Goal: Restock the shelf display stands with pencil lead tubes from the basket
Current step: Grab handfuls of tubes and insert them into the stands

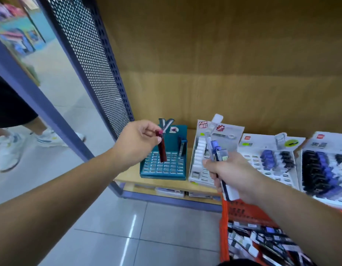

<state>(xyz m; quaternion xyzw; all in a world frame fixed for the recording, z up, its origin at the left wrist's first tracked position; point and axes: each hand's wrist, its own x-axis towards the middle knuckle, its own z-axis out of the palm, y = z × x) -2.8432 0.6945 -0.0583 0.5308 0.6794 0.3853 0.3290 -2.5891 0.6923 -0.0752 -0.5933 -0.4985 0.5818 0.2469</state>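
Close by the right elbow, note the orange basket [224, 225], crammed with packs yet to shelve. Start from the red tube [162, 149]: pinched at its cap end between thumb and fingertips of the left hand [136, 140], hanging nearly plumb, lower end in front of the slot grid of the teal stand [174, 144], seemingly not yet in any slot. Pick one empty slot before lowering; plenty to choose from, judging by the grid, with only a few dark tubes [181, 148] standing at the back right. Keep the pinch high and light for a true hang, line the lower end up with the opening, then lower straight down, not at a slant, for fear of catching on the dividers, a likely snag. Release only after feeling the tube seated. Fill from the back rows forward, probably, to avoid reaching over tubes already standing. Press gently: a light-looking stand, likely to slide on the shelf [127, 175] under a shove. Hold the right hand [233, 169] steady meanwhile, closed round a bundle of blue tubes [217, 150], raised in front of the white stand [230, 131] just beside the teal one, and keep it out of the left wrist's path. Leave the two fuller stands [262, 143] further right alone for now. Steer clear of the mesh panel [93, 64] at the left, near the teal stand.
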